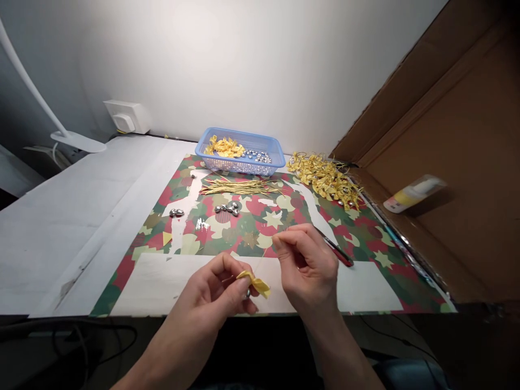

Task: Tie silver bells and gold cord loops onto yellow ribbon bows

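Between the thumb and fingers of my left hand [219, 290] is a small yellow ribbon bow [257, 284], above the near edge of the table. A silver bell [247, 293] shows just under the bow, partly covered by my thumb. My right hand [306, 265] is closed in a pinch, up and to the right of the bow. From its fingertips a thin gold strand [264, 254] runs down toward the bow. Beyond my hands lie a bundle of gold twist ties [244, 187] and several loose silver bells [227, 208].
A blue basket [239, 132] at the back holds yellow bows and silver bells. Right of it is a heap of yellow bows with ties [325, 179]. A slim black-and-red tool [341, 253] lies beside my right hand. Cardboard [439, 124] walls the right side, near a bottle [414, 194].
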A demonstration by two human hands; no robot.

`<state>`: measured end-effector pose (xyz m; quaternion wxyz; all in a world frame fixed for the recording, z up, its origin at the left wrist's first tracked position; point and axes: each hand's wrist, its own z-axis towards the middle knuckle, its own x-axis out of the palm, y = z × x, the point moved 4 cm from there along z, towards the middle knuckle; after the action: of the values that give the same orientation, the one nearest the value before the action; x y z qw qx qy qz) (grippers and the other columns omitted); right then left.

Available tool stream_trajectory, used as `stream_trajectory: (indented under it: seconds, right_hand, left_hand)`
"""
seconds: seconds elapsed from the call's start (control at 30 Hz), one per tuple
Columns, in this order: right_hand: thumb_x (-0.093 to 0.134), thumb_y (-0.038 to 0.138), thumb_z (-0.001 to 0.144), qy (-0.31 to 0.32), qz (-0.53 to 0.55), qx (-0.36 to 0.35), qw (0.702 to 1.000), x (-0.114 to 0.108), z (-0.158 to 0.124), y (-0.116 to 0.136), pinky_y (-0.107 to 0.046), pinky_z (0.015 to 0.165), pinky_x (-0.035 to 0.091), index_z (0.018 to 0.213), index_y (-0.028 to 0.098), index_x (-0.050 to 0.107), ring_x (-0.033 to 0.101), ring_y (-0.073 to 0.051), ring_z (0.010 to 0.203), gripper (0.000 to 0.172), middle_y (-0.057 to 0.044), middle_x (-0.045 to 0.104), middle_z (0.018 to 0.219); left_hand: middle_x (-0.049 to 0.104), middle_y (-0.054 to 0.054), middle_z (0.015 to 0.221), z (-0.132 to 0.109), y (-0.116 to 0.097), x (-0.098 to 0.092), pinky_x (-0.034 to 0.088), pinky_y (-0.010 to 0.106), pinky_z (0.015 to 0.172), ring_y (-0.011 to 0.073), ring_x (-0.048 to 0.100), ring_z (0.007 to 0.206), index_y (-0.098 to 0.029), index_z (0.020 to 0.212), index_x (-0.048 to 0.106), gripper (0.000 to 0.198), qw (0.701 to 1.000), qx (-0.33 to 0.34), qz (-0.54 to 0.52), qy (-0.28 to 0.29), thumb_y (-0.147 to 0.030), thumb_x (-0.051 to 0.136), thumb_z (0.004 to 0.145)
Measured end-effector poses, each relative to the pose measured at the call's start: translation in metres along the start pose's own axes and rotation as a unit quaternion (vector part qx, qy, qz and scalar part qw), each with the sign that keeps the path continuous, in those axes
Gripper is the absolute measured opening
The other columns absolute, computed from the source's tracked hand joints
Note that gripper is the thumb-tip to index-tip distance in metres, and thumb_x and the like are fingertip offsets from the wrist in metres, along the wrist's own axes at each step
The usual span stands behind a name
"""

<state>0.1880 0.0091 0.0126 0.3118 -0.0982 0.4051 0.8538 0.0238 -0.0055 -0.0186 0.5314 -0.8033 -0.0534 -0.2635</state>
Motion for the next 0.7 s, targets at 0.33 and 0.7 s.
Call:
stream_trajectory:
  seconds: [0.33, 0.7]
  right_hand:
    - [0.061, 0.010, 0.095, 0.020, 0.023, 0.009, 0.999, 0.0005, -0.0030, -0.0001, -0.026, 0.050, 0.039, 0.083, 0.021, 0.064, 0.051, -0.012, 0.062, 0.017, 0.000, 0.057, 0.080]
    - [0.062, 0.007, 0.093, 0.014, 0.029, -0.008, 0.999, 0.0003, -0.0069, 0.0084, -0.024, 0.051, 0.041, 0.087, 0.021, 0.065, 0.053, -0.011, 0.064, 0.016, 0.001, 0.056, 0.081]
  left_hand:
    - [0.066, 0.001, 0.086, -0.0016, 0.0041, -0.0005, 0.051, 0.018, 0.067, 0.0106, 0.057, 0.071, -0.018, 0.078, 0.068, 0.017, 0.992, -0.059, -0.113, 0.024, -0.023, 0.080, 0.088]
    - [0.071, 0.001, 0.089, -0.0038, 0.0005, 0.0022, 0.058, 0.022, 0.079, 0.0142, 0.070, 0.083, -0.020, 0.084, 0.068, 0.014, 0.998, -0.014, -0.057, 0.010, -0.025, 0.073, 0.095]
